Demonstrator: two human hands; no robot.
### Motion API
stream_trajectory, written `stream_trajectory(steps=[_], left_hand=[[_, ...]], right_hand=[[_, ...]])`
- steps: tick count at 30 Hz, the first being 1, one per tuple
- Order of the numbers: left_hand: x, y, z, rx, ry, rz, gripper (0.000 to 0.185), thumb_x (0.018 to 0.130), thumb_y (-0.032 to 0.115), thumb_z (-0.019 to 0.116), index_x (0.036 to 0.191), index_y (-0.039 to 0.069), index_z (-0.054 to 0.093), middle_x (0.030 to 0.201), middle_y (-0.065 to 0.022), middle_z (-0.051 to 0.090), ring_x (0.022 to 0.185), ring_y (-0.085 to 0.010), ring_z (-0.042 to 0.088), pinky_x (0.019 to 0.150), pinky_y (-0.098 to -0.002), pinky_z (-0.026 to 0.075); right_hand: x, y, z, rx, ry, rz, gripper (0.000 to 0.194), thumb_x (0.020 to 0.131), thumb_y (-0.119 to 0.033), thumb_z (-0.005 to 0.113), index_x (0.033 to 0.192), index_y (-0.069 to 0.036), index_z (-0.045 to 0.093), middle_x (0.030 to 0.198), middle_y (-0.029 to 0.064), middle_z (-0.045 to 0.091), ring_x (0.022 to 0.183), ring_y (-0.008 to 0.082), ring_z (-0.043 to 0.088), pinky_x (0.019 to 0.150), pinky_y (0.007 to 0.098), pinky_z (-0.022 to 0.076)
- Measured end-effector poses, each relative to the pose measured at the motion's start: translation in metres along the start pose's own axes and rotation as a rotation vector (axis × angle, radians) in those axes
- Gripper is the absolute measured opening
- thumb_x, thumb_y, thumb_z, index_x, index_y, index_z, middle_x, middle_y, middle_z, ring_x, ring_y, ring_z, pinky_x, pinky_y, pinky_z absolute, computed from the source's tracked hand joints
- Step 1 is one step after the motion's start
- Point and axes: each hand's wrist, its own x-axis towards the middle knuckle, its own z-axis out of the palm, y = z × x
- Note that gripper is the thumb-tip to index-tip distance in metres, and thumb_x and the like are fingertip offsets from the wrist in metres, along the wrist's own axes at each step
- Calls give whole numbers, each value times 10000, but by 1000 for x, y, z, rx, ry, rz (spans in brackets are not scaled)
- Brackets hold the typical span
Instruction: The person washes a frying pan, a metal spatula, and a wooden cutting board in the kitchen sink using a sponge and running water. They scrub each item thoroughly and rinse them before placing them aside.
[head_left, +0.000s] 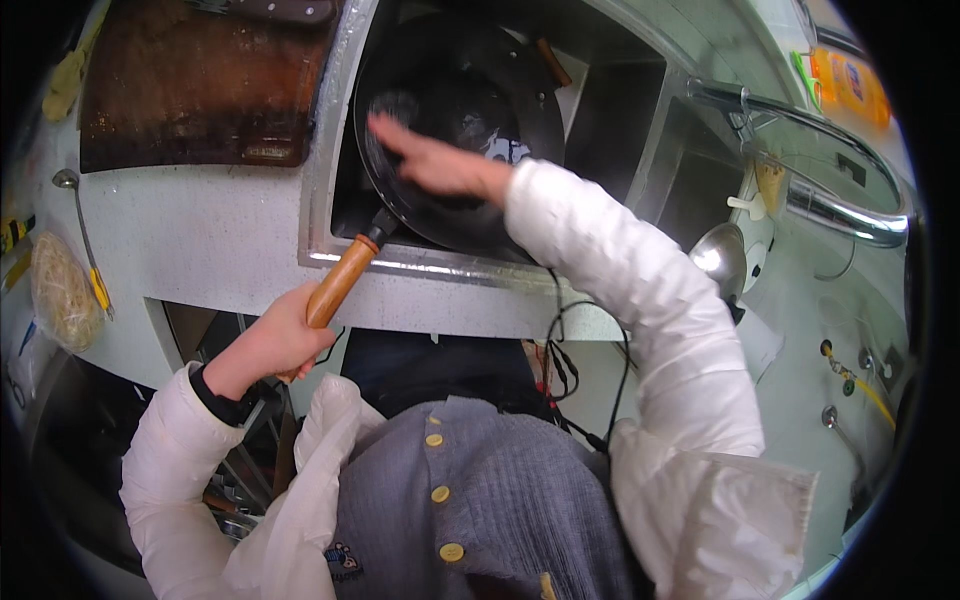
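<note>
A dark wok (517, 82) sits tilted in the stainless steel sink (615, 112), with a wet shine on its inner surface. My left hand (274, 334) is closed around its wooden handle (341, 283), which juts over the front rim of the sink. Inside the wok, my right hand (442, 166) reaches towards the left wall with fingers extended, blurred by motion. Beside those fingertips is a blurred greyish patch (395, 107); whether it is a scrubber or water, and whether I hold it, I cannot tell.
Left of the sink lie a wooden cutting board (202, 82), a knife (289, 10), a ladle (82, 217) and a bag of dried noodles (64, 292). On the right are a chrome faucet (847, 214) and a metal bowl (720, 255). Black cables (559, 360) hang below the counter.
</note>
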Motion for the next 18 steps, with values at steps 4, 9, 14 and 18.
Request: stream_trajectory(steps=[4,9,14,18], left_hand=[[-2,-2,-2,24,17,-1,446,771,-56,519,1202,-6,413,594,-45,483,386,-142,490,376,-297,418],[1,-5,-4,6,-17,26,393,794,-22,547,1162,6,411,570,-41,483,390,-145,503,377,-300,431],[1,-3,0,-26,-3,0,538,769,-69,514,1290,-14,387,580,-43,486,382,-143,492,371,-292,417],[3,-4,-2,6,2,16,551,769,-72,511,1300,-7,381,582,-40,486,381,-140,488,369,-291,412]], right_hand=[[-12,30,-58,-1094,239,569,768,793,-113,571,1498,-105,266,1550,182,234,1433,399,198,1161,461,221],[-71,10,-5,-657,-559,911,750,810,-99,520,1507,-99,245,1566,176,199,1449,369,170,1180,430,185],[20,-11,-22,-147,116,69,782,829,-8,499,1519,-42,132,1571,249,83,1472,312,82,1192,351,85],[3,0,-67,-937,142,892,808,779,-107,578,1502,-65,221,1569,192,172,1429,448,150,1158,454,224]])
